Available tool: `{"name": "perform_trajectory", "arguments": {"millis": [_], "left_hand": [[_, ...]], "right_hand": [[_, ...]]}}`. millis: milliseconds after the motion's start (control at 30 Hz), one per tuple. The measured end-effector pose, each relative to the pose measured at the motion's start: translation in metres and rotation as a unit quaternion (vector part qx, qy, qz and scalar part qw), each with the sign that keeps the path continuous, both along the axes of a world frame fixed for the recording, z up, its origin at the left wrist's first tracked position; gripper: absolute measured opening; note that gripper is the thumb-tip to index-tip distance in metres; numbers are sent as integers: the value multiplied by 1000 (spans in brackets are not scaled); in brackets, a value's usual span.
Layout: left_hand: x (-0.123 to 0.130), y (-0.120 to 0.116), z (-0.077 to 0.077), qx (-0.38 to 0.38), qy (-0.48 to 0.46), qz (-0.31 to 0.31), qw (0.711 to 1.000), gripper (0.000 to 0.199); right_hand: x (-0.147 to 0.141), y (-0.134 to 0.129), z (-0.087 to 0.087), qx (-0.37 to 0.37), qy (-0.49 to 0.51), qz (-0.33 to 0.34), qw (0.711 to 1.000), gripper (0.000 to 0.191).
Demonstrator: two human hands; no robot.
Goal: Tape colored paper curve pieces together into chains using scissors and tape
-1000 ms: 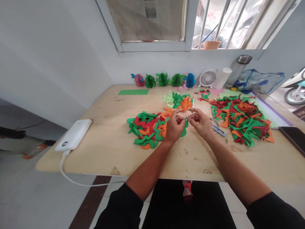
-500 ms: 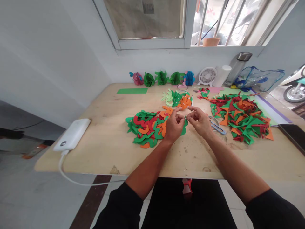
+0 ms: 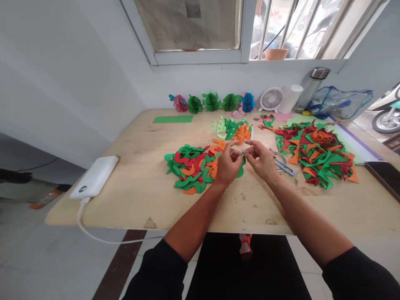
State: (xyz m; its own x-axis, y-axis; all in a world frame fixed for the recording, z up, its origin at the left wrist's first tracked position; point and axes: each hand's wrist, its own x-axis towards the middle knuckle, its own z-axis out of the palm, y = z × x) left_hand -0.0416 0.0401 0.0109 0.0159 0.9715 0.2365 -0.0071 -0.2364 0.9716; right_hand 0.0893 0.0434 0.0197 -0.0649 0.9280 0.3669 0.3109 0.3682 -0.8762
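Note:
My left hand (image 3: 229, 163) and my right hand (image 3: 258, 159) meet over the middle of the table, thumbs and forefingers pinched together. Between them they grip a green paper cutout (image 3: 241, 170), its lower part showing under the fingertips and the rest hidden. Left of my left hand lies a heap of curved green, red and orange paper cutouts (image 3: 192, 168). Just beyond my hands sit light green, green and orange paper pieces with small white spots (image 3: 231, 129). To the right of my right hand rests a blue utility knife (image 3: 285, 167), beside a roll of clear tape (image 3: 279, 157).
A large pile of paper scraps (image 3: 318, 152) covers the right side, near a black phone (image 3: 384, 179). Folded paper figures (image 3: 211, 102), a small fan (image 3: 271, 100) and a bottle (image 3: 313, 89) line the wall. A white power bank (image 3: 95, 177) with a cable sits at the left edge.
Both hands stay pinched at almost the same spot, with only slight finger movement around the green paper cutout. The view has shifted very slightly.

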Motion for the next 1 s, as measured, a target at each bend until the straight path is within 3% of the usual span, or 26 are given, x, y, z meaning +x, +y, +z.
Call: {"name": "perform_trajectory", "arguments": {"millis": [500, 767, 1000], "left_hand": [[0, -1, 2, -13, -20, 3, 1000, 48], [1, -1, 4, -18, -23, 4, 1000, 47], [0, -2, 6, -38, -62, -7, 997, 48]], "right_hand": [[-2, -5, -1, 46, -58, -26, 997, 33], [-3, -6, 0, 53, -63, -33, 996, 32], [-1, -3, 1, 40, -31, -77, 996, 30]]}}
